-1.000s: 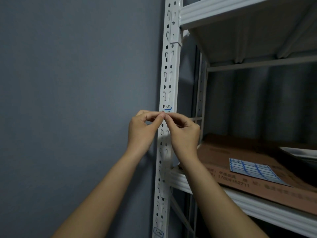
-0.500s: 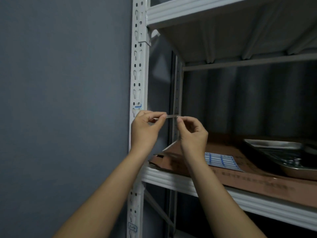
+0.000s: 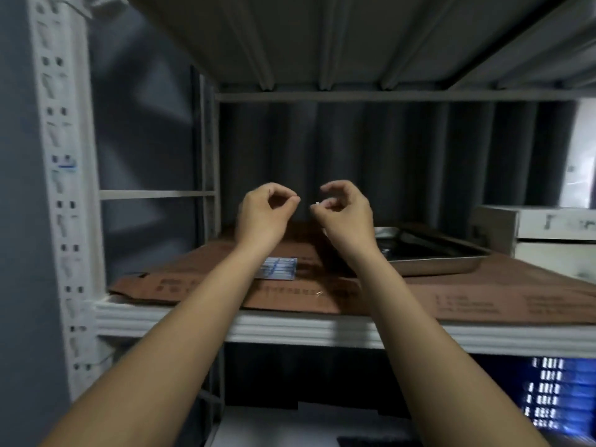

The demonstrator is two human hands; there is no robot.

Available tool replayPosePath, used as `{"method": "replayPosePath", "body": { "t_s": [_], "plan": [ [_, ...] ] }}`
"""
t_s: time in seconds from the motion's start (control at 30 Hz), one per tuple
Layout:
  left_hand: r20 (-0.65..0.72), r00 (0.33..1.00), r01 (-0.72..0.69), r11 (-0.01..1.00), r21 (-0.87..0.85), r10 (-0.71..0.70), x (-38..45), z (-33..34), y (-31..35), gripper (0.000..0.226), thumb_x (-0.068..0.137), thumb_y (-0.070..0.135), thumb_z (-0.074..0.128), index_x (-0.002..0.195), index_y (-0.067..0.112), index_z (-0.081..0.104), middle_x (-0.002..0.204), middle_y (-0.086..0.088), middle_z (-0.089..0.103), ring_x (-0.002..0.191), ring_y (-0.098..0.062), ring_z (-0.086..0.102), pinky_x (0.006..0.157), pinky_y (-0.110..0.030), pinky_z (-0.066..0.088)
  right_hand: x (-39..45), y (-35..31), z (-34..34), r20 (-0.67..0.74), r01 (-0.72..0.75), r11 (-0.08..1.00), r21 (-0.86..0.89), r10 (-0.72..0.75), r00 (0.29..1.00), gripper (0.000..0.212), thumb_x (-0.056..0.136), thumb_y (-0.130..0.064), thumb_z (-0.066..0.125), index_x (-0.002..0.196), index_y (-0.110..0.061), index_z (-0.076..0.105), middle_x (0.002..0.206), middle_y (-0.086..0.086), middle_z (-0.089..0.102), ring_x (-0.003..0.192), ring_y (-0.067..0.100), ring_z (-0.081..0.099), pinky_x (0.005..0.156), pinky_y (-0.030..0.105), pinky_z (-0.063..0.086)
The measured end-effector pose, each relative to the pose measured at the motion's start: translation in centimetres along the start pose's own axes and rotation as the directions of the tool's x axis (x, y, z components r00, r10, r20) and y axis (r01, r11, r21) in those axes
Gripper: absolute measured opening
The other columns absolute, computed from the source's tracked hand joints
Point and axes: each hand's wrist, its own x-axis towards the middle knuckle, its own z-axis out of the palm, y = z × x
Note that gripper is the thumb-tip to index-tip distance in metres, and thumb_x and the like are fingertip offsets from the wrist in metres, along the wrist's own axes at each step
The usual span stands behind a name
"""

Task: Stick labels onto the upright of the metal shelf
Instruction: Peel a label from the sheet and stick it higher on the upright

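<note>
View has swung right since half a second ago: the white perforated upright (image 3: pixel 63 201) now sits at far left, blurred, and both hands have come off it to hover over the middle shelf. One metal shelf unit, with two shelf levels showing: the ribbed underside of the upper one across the top and the white front edge of the middle shelf (image 3: pixel 290 330) crossing the frame.

One flattened brown cardboard sheet (image 3: pixel 451 291) covers that shelf. One steel tray (image 3: pixel 429 253) lies on it to the right, behind the right wrist. One white box (image 3: pixel 548 227) sits at far right. One label sheet (image 3: pixel 279 268), blue-printed, lies on the cardboard just right of the left forearm, partly hidden by it.

One stuck label (image 3: pixel 66 166) with blue marking is on the upright, well left of the hands, same spot on the upright as before.

Two hands, near each other but apart. Left hand (image 3: pixel 261 214): thumb and forefinger tips pinched together, other fingers curled; can't tell if anything is in the pinch. Right hand (image 3: pixel 346 211): fingers curled, pinching a small white scrap (image 3: pixel 317 204) at the tips, too small to identify.

Blue blurred printing (image 3: pixel 561 395) shows below the shelf at lower right.
</note>
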Motion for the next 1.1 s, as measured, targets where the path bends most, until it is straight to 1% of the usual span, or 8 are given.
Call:
{"method": "replayPosePath", "body": {
  "t_s": [0.1, 0.27, 0.4, 0.53, 0.67, 0.83, 1.0, 1.1],
  "plan": [
    [0.050, 0.998, 0.041, 0.999, 0.012, -0.042, 1.0, 2.8, 0.3, 0.016, 0.086, 0.020, 0.066, 0.073, 0.029, 0.064, 0.077, 0.013, 0.064, 0.082, -0.009, 0.063, 0.071, -0.020, 0.044, 2.3, 1.3, -2.2, 0.091, 0.016, 0.961, -0.277, 0.009, 0.996, 0.011, 0.087, -0.019, 0.068, 0.096, -0.017, 0.074, 0.092, -0.002, 0.072, 0.090, 0.010, 0.064, 0.085, 0.027, 0.052],
    [0.159, 0.983, 0.078, 0.993, 0.089, -0.091, 1.3, 7.0, 0.2, 0.022, 0.090, 0.027, 0.056, 0.069, 0.032, 0.061, 0.079, 0.013, 0.067, 0.085, -0.011, 0.063, 0.080, -0.030, 0.050, 5.1, 4.5, -5.2, 0.147, 0.009, 0.830, -0.557, 0.089, 0.985, 0.016, 0.089, -0.026, 0.067, 0.094, -0.013, 0.075, 0.097, 0.007, 0.072, 0.095, 0.020, 0.065, 0.083, 0.031, 0.050],
    [0.299, 0.941, 0.112, 0.980, 0.162, -0.157, 1.3, 9.5, 0.4, 0.021, 0.094, 0.029, 0.040, 0.084, 0.025, 0.058, 0.092, 0.003, 0.068, 0.092, -0.020, 0.061, 0.088, -0.039, 0.049, 6.4, 5.2, -7.2, 0.196, 0.007, 0.771, -0.636, 0.153, 0.969, 0.026, 0.092, -0.026, 0.064, 0.067, -0.019, 0.062, 0.080, 0.007, 0.066, 0.087, 0.023, 0.064, 0.073, 0.028, 0.043],
    [0.364, 0.916, 0.067, 0.958, 0.279, -0.170, 0.9, 11.3, 0.9, 0.030, 0.097, 0.030, 0.031, 0.100, 0.017, 0.057, 0.105, -0.005, 0.065, 0.099, -0.026, 0.058, 0.090, -0.042, 0.047, 7.6, 5.7, -8.2, 0.271, 0.066, 0.696, -0.715, 0.189, 0.944, 0.020, 0.094, -0.026, 0.061, 0.081, -0.011, 0.064, 0.098, 0.018, 0.069, 0.092, 0.033, 0.064, 0.078, 0.036, 0.050],
    [0.385, 0.908, 0.016, 0.932, 0.363, -0.166, 0.8, 12.7, 0.5, 0.036, 0.098, 0.033, 0.031, 0.084, 0.013, 0.056, 0.097, -0.010, 0.066, 0.090, -0.029, 0.060, 0.073, -0.035, 0.045, 7.9, 5.9, -8.6, 0.355, 0.117, 0.629, -0.768, 0.267, 0.896, 0.025, 0.099, -0.031, 0.052, 0.086, -0.010, 0.055, 0.105, 0.018, 0.064, 0.100, 0.033, 0.059, 0.073, 0.030, 0.038],
    [0.410, 0.896, -0.072, 0.857, 0.511, -0.169, 0.8, 13.1, 0.4, 0.043, 0.095, 0.047, 0.042, 0.068, 0.019, 0.059, 0.088, -0.006, 0.068, 0.087, -0.027, 0.063, 0.067, -0.031, 0.043, 8.4, 6.6, -8.5, 0.414, 0.136, 0.617, -0.775, 0.334, 0.847, 0.046, 0.100, -0.045, 0.040, 0.067, -0.014, 0.050, 0.074, 0.005, 0.052, 0.081, 0.025, 0.051, 0.072, 0.030, 0.037],
    [0.496, 0.854, -0.139, 0.848, 0.512, -0.159, 1.1, 12.9, -0.3, 0.018, 0.091, 0.041, 0.054, 0.081, 0.025, 0.055, 0.104, -0.003, 0.059, 0.105, -0.024, 0.054, 0.082, -0.035, 0.046, 8.7, 6.3, -8.5, 0.502, 0.200, 0.558, -0.805, 0.464, 0.730, 0.017, 0.093, -0.023, 0.058, 0.107, -0.015, 0.061, 0.109, 0.008, 0.061, 0.089, 0.020, 0.055, 0.075, 0.029, 0.043],
    [0.544, 0.818, -0.097, 0.886, 0.453, -0.189, 1.2, 13.0, -0.4, 0.023, 0.082, 0.030, 0.068, 0.092, 0.026, 0.048, 0.113, -0.003, 0.054, 0.111, -0.023, 0.049, 0.094, -0.040, 0.044, 9.0, 6.0, -8.7, 0.526, 0.214, 0.569, -0.794, 0.467, 0.711, 0.035, 0.081, -0.015, 0.071, 0.114, -0.020, 0.059, 0.110, 0.002, 0.058, 0.094, 0.019, 0.059, 0.078, 0.031, 0.050]
  ]
}}
